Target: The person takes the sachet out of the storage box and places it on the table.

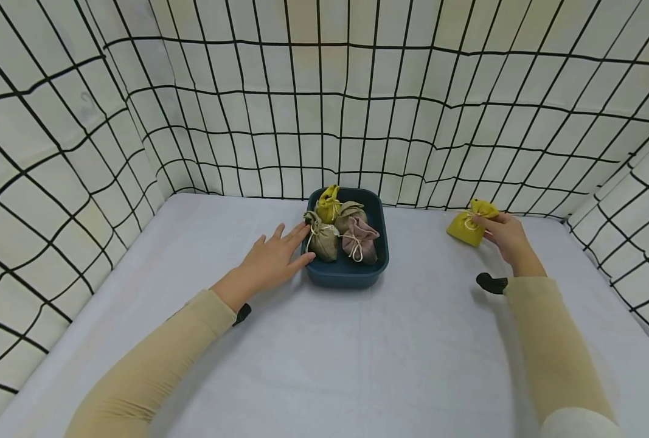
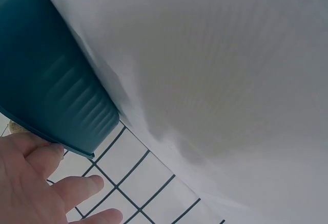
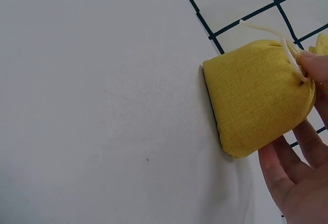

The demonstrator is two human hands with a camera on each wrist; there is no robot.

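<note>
A dark blue plastic tub point(image 1: 346, 278) stands at the table's far side. Inside it lie a yellow drawstring pouch point(image 1: 328, 205), two grey-green pouches, one nearer point(image 1: 323, 241) and one behind point(image 1: 351, 214), and a mauve pouch point(image 1: 360, 238). My left hand point(image 1: 274, 258) rests at the tub's left rim, fingers spread and mostly straight; the left wrist view shows fingers point(image 2: 43, 160) at the rim. Off to the right, my right hand point(image 1: 507, 238) pinches another yellow drawstring pouch point(image 3: 259, 98) by its tied neck. The pouch's base is at or just above the table; I cannot tell which.
A white cloth covers the table point(image 1: 313, 365). Black grid netting point(image 1: 319, 97) over pale walls encloses the back and both sides. A black device part point(image 1: 491, 283) sticks out at the right wrist, another point(image 1: 242, 314) at the left.
</note>
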